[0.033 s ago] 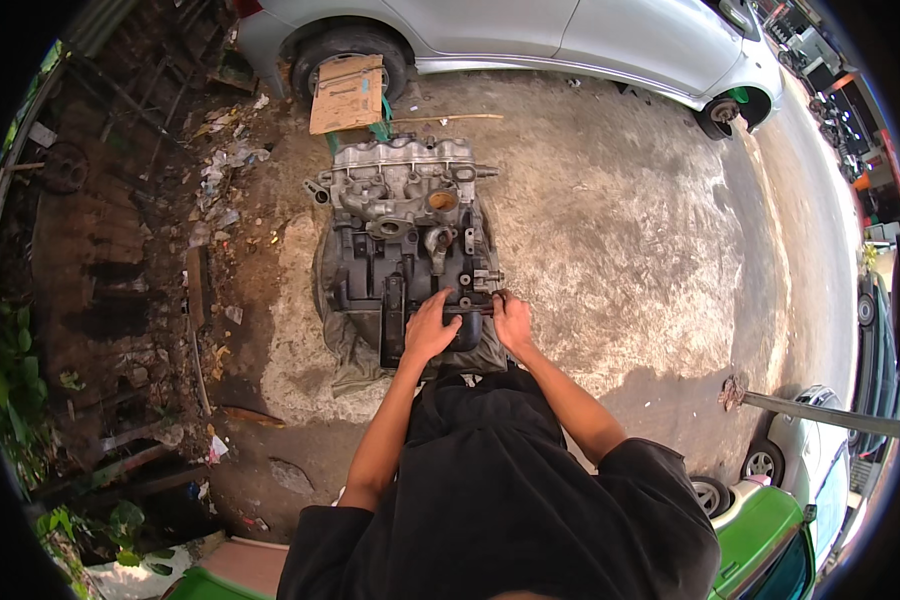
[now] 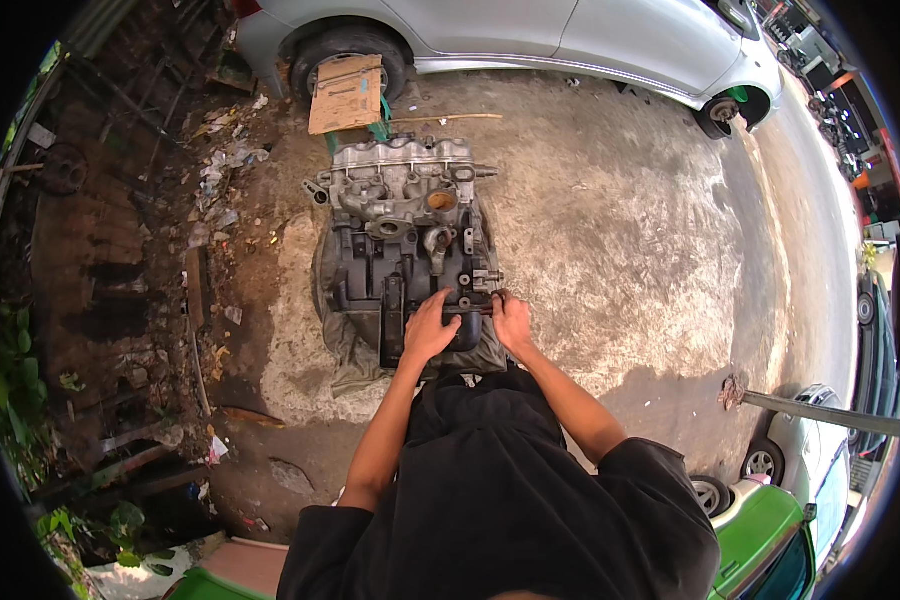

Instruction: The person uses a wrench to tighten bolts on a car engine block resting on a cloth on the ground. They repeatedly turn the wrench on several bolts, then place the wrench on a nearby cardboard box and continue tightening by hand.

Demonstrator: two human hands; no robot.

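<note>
Closest in, the black short-sleeved shirt (image 2: 530, 490) fills the foreground, both bare forearms stretched out ahead. And there's the left hand (image 2: 428, 333), palm down on the engine's dark near end, thumb spread well away from the fingers, no loose part showing in its grasp. Across from it, the right hand (image 2: 511, 322) is half curled at the right-hand edge; whether it grips anything, I cannot tell.

Between them, a smooth, rounded black part (image 2: 466, 336)! Beyond, the big black-and-grey metal engine (image 2: 370, 275) lies on a crumpled dark cloth (image 2: 355, 372), straight ahead of the body. This looks like close handwork low on the block, left hand steadying, right fingers busy; the next move seems to call for a firm brace and careful fingertip control.

What's out of sight? The right fingertips merge with dark metal, and the engine's underside is hidden. Farther out, a brown cardboard sheet (image 2: 346, 95) partly covers the wheel of a silver car (image 2: 510, 35), its roof cut off above.
</note>
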